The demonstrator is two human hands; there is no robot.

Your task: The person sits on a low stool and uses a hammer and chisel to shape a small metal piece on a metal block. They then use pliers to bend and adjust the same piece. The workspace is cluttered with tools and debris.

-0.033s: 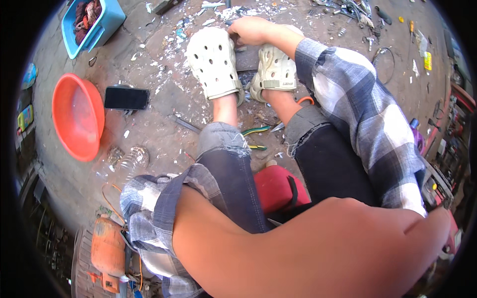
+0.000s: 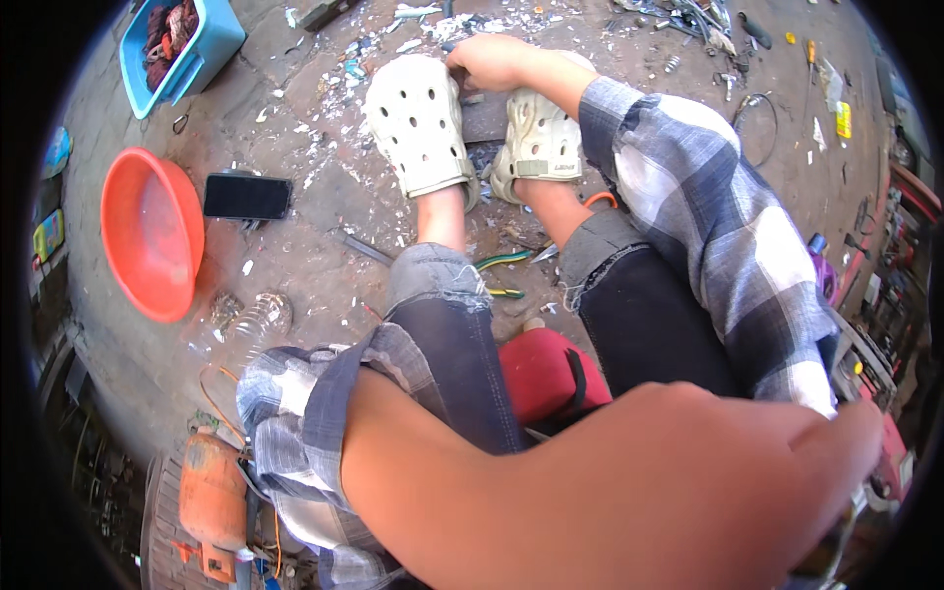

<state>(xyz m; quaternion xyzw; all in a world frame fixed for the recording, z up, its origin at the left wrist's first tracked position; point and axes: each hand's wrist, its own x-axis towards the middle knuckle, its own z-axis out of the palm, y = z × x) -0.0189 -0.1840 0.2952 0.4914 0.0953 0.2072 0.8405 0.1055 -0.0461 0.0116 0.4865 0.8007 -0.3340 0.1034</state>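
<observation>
My right hand (image 2: 489,61) reaches down between the toes of my two off-white clogs (image 2: 413,123). Its fingers are curled closed, and a small dark tip pokes out beside them; what they hold is mostly hidden. A dark flat block (image 2: 492,123) lies on the ground between the clogs, just below that hand. Very close and blurred, my left hand (image 2: 777,442) is raised across the lower right, its fingers not readable. Under my legs lie yellow-and-green handles (image 2: 503,260), a pointed metal blade (image 2: 544,254) and an orange loop handle (image 2: 602,199).
Left are a red basin (image 2: 152,236), a black phone (image 2: 248,197), a blue tub (image 2: 202,69) with dark reddish material, a clear plastic bottle (image 2: 261,324) and an orange cylinder (image 2: 211,492). Metal scraps (image 2: 693,20) lie far right. A red padded object (image 2: 541,374) is between my legs.
The whole view has shifted slightly left. My left hand is a little higher and further left, uncovering something silvery at the lower right. My right hand stays between the clogs.
</observation>
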